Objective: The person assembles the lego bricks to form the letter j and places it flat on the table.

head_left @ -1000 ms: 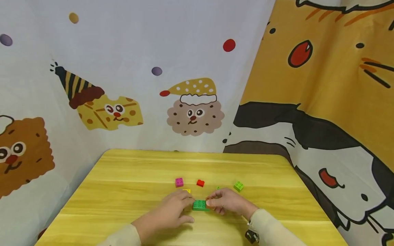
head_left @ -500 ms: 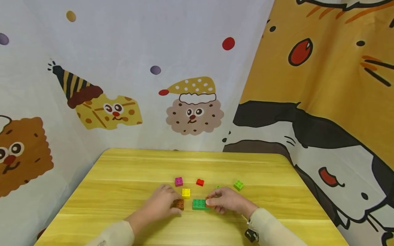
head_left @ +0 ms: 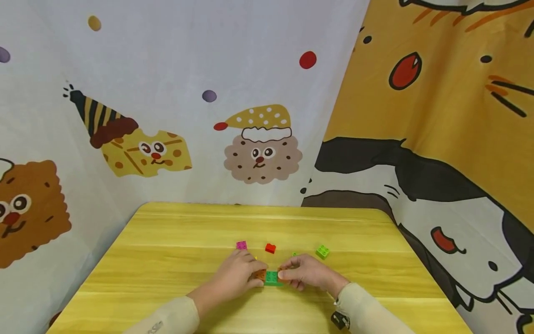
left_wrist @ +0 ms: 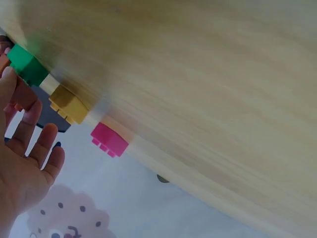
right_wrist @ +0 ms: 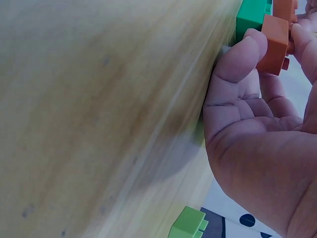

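Note:
A green building brick lies on the table between both hands. My left hand pinches a brown building brick at the green one's left end; fingers partly cover it. At the opposite end, an orange-brown building brick is held between thumb and fingers of my right hand. In the right wrist view, this brick sits above the green brick, with the other brown brick behind. Whether the left-hand brick is pressed onto the studs I cannot tell.
Behind the hands lie a magenta brick, a red brick and a lime green brick. A yellow brick stands near the left fingers. A printed cloth hangs beyond the wooden table.
Half a second ago, my left hand was at the brown brick, left of the green one. It has since carried that brick right to the green brick. My right hand has barely moved.

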A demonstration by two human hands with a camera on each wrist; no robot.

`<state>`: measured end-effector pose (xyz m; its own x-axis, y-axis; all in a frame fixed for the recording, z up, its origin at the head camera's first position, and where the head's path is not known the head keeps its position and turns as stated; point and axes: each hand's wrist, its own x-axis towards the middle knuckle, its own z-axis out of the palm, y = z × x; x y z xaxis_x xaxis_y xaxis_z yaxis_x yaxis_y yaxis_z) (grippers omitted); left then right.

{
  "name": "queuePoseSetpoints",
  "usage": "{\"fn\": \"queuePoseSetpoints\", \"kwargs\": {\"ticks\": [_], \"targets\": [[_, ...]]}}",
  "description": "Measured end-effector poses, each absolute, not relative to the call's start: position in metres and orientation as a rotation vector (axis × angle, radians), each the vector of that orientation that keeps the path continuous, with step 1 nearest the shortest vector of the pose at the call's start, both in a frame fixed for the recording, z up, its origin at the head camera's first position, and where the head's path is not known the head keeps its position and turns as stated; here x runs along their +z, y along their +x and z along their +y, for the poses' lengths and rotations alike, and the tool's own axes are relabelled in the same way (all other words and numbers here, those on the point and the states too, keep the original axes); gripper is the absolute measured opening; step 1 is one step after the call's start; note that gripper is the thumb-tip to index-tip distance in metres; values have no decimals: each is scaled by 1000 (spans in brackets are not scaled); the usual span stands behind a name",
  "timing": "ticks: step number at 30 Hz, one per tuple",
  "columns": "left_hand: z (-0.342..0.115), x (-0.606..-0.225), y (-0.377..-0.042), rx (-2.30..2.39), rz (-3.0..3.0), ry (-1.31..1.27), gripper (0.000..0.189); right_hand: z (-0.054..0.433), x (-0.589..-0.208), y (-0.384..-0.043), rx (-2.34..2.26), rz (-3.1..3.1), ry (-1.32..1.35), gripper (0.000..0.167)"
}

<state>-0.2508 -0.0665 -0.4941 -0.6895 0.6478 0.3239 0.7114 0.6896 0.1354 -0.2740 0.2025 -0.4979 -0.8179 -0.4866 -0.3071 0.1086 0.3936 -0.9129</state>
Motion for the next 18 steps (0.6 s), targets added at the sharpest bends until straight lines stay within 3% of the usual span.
{"fn": "queuePoseSetpoints", "kwargs": {"ticks": [18], "targets": [[-56, -501, -257, -395, -2730, -1002, 39, 203, -497, -275, -1423, 2137, -322, 38]]}}
